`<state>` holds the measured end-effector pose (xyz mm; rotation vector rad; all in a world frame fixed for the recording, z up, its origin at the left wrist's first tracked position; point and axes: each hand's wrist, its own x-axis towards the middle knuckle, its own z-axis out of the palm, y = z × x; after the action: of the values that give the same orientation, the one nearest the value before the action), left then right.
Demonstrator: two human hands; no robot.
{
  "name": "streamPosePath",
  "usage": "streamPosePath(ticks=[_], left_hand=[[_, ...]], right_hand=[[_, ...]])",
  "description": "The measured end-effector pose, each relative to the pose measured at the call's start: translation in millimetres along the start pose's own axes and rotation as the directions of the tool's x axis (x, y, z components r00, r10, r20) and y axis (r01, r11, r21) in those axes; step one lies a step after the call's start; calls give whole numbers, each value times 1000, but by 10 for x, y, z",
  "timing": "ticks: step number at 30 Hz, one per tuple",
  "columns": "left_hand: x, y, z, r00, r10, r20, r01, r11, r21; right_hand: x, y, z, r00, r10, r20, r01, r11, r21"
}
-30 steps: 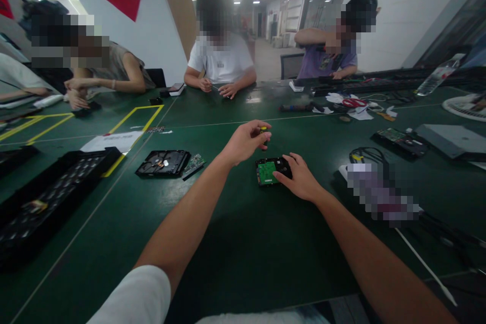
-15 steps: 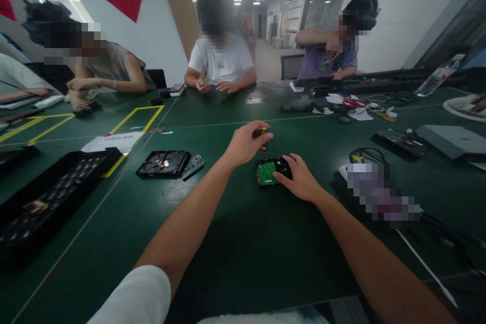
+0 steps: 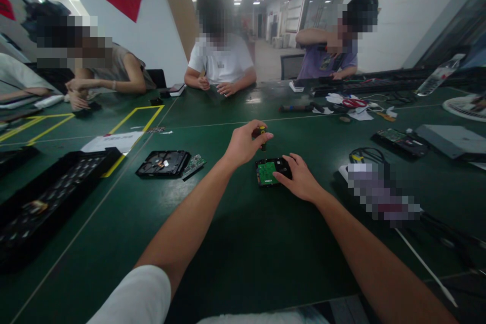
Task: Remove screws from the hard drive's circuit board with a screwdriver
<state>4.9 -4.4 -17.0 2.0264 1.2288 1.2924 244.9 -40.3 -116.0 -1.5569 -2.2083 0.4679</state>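
My left hand (image 3: 248,143) is closed around a short screwdriver (image 3: 263,145) with a yellow and black handle. The screwdriver points downward at the far edge of a hard drive (image 3: 268,172); whether its tip touches the drive cannot be made out. That drive lies with its green circuit board facing up. My right hand (image 3: 301,177) grips the drive's right side, thumb on top and fingers along the far edge. To the left, an opened drive casing (image 3: 163,163) lies beside a loose circuit board (image 3: 195,164).
A long black tray (image 3: 49,197) stands at the left near a paper sheet (image 3: 114,142). At the right are another hard drive (image 3: 400,143), a grey box (image 3: 453,142) and a coiled cable (image 3: 368,156). Co-workers sit across the green table (image 3: 243,273).
The screwdriver has turned a little in my left hand and stands more upright. My right hand and the hard drive stay put. Opposite, a co-worker's hands have shifted.
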Motion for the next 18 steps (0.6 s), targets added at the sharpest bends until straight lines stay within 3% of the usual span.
streamPosePath(ticks=[6,18], left_hand=[[-2,14,-15,1000,23,8,-24,998,57],[4,-11,-7,993,58,104,-54,998,-39]], right_hand=[[-1,-1,-6,1000,4,-1,-4,1000,17],[6,-39,-22,1000,9,10,-9,1000,2]])
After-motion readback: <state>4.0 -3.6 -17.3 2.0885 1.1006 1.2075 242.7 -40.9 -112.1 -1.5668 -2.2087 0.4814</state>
